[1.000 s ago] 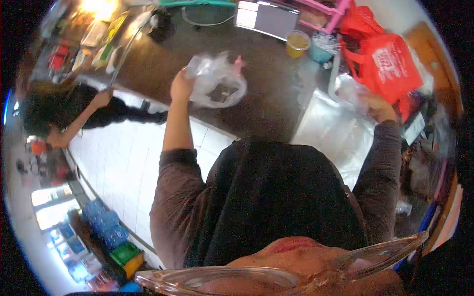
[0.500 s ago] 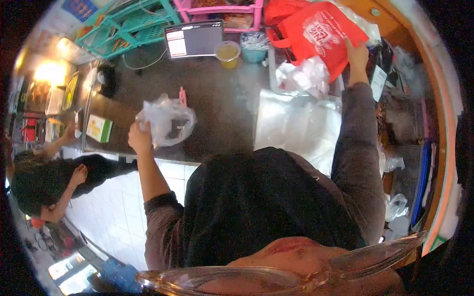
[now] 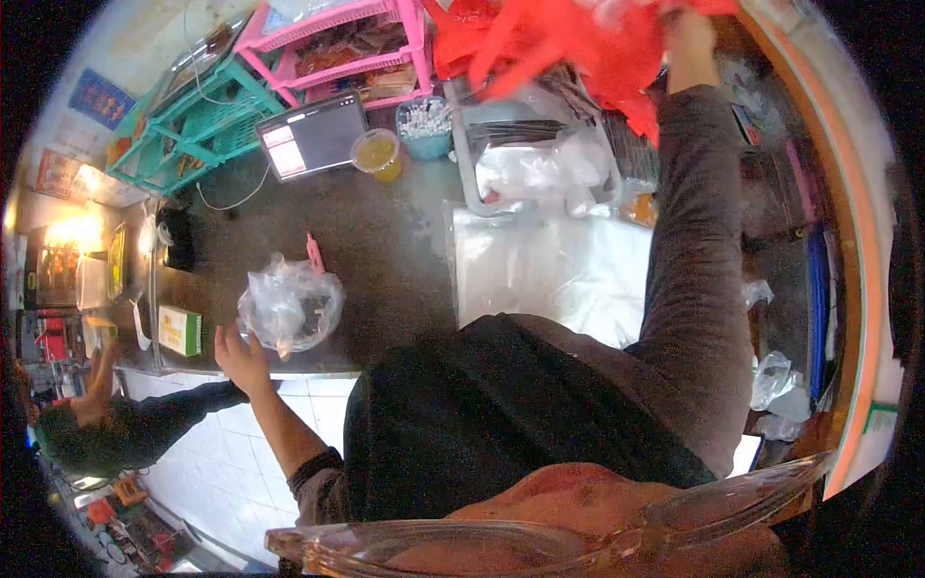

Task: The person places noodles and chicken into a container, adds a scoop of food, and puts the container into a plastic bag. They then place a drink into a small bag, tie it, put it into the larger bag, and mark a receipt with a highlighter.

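Observation:
At the upper right, my right hand (image 3: pixel 690 46) is closed on a red carrier bag (image 3: pixel 631 77) with white print, partly smeared by motion and cut off by the top edge. My left hand (image 3: pixel 243 360) is at the counter's front edge with its fingers apart, holding nothing. Right beside its fingertips lies a clear plastic bag (image 3: pixel 289 306), crumpled, its contents hard to make out. Just behind that bag is a small pink object (image 3: pixel 314 252).
A grey tray (image 3: pixel 464 173) holds plastic bags and dark packets. Clear plastic sheets (image 3: pixel 549 270) lie before it. Behind stand a tablet (image 3: pixel 318 137), a yellow drink cup (image 3: pixel 377 159) and pink shelves (image 3: pixel 332 48). A green-and-white box (image 3: pixel 180 331) and another person's arm (image 3: pixel 183 416) are left.
My right hand has moved the red bag up, uncovering the tray. My left hand has let go of the clear plastic bag and drawn back slightly. The view has shifted.

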The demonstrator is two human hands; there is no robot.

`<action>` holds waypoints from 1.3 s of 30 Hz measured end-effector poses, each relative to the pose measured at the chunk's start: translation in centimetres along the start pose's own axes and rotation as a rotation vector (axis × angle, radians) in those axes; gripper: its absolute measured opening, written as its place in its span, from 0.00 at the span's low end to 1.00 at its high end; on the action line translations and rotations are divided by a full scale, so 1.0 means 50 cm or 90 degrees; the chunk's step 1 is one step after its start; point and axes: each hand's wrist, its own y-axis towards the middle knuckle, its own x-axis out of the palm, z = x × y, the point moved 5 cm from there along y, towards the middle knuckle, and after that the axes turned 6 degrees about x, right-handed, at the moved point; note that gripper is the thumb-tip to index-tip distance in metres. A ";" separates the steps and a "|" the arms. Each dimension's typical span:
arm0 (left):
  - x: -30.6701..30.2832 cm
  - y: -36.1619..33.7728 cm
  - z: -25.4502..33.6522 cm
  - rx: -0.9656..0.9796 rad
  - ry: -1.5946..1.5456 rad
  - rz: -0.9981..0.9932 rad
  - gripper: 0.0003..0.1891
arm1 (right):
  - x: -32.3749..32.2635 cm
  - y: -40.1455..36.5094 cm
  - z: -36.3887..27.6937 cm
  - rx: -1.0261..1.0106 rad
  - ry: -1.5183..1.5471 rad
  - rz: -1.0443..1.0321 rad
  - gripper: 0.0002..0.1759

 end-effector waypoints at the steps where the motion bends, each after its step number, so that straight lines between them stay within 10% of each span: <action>1: -0.004 0.000 0.003 0.006 0.001 0.006 0.17 | -0.041 0.054 0.052 0.013 -0.190 -0.057 0.13; 3: -0.005 0.000 0.001 0.015 0.005 0.018 0.17 | -0.062 0.112 0.105 0.073 -0.309 0.028 0.13; 6: -0.002 -0.007 0.002 0.024 0.000 0.022 0.16 | -0.183 0.081 0.140 0.225 0.019 0.247 0.13; 10: 0.012 -0.025 -0.013 -0.013 0.019 -0.026 0.17 | -0.134 -0.016 0.148 -0.136 -0.096 -0.166 0.12; 13: 0.018 -0.035 -0.023 -0.014 0.022 -0.031 0.18 | -0.063 -0.083 0.157 0.153 0.418 -0.515 0.13; 15: 0.020 -0.036 -0.025 -0.013 0.014 -0.028 0.18 | -0.031 -0.120 0.096 0.395 0.682 -0.522 0.13; 17: 0.022 -0.033 -0.022 -0.007 0.023 -0.026 0.18 | 0.017 -0.095 0.027 0.133 0.514 -0.719 0.11; 19: 0.022 -0.030 -0.016 0.002 0.029 -0.016 0.17 | 0.010 -0.117 -0.119 -0.166 0.348 -0.554 0.10; 22: 0.013 -0.022 -0.005 0.018 0.032 0.003 0.17 | -0.056 -0.244 -0.315 -0.291 0.135 -0.400 0.11; 26: -0.013 -0.010 0.017 0.027 0.013 0.033 0.16 | -0.165 -0.444 -0.501 -0.535 0.415 -0.424 0.15; 28: -0.024 -0.011 0.024 0.035 0.013 0.033 0.16 | -0.006 -0.520 -0.543 -0.576 0.182 -0.615 0.14; 39: -0.038 -0.078 -0.008 -0.004 0.010 0.039 0.14 | 0.032 -0.539 -0.566 -0.532 0.104 -0.499 0.11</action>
